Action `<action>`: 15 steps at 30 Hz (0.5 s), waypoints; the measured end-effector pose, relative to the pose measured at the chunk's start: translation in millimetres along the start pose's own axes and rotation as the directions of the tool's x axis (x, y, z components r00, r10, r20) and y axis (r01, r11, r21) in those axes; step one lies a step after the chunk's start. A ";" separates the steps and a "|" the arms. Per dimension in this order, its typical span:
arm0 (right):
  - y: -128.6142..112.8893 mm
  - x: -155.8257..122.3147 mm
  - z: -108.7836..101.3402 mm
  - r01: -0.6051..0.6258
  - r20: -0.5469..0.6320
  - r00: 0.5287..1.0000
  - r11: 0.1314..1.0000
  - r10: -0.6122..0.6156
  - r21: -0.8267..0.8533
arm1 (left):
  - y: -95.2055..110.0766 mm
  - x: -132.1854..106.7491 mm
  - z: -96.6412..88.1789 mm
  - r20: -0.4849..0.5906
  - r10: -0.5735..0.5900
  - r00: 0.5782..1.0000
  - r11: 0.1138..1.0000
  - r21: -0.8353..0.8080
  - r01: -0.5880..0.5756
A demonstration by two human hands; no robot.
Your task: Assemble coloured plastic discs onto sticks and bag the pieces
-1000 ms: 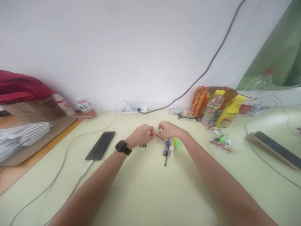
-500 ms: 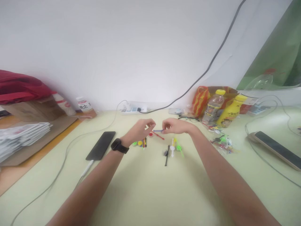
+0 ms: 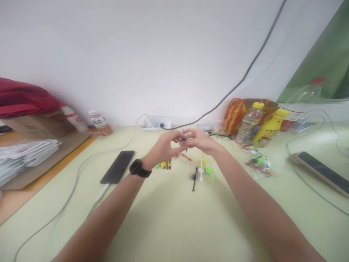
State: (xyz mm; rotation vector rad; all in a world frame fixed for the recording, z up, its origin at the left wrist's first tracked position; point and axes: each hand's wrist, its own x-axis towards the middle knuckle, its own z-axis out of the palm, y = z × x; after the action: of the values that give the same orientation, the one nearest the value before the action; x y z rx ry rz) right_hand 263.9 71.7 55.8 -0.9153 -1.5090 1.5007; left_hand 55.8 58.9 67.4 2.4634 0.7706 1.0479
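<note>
A thin blue plastic piece (image 3: pixel 183 138) stands nearly upright above the table, pinched where the fingertips of both hands meet. My left hand (image 3: pixel 165 146), with a black watch on its wrist, closes on it from the left. My right hand (image 3: pixel 202 140) grips it from the right, and the fingers partly cover it. Below the hands lies a red stick-shaped piece (image 3: pixel 185 157). Closer to me are a black piece (image 3: pixel 194 179), a white piece (image 3: pixel 201 170) and a green piece (image 3: pixel 209 171). Several small coloured parts (image 3: pixel 165 165) lie beside my left wrist.
A phone (image 3: pixel 117 167) on a cable lies left, another phone (image 3: pixel 323 171) right. Bagged coloured parts (image 3: pixel 260 162) lie near two yellow-capped bottles, one clear (image 3: pixel 250 122), one yellow (image 3: pixel 271 128). Glasses (image 3: pixel 220 136) and a power strip (image 3: pixel 152 125) are near the wall.
My hands have come together and risen slightly. The blue piece, level in my right hand before, now points upward between both hands.
</note>
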 end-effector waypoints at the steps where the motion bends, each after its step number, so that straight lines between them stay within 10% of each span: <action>1: -0.7 -1.0 -0.8 -0.009 0.041 0.999 1.000 0.008 0.023 | -0.2 -0.3 -0.5 -0.003 -0.007 1.000 1.000 -0.013 0.007; 15: 13.2 3.4 -7.3 -0.001 0.145 0.989 0.988 -0.022 0.155 | -4.0 2.3 -4.8 0.021 -0.044 0.999 0.994 -0.099 0.046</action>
State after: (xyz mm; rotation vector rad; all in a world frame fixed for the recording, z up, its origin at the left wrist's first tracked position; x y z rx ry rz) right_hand 268.6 78.3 42.6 -0.7183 -1.4732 1.6827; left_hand 52.2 64.0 69.9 2.3577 0.7460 1.0207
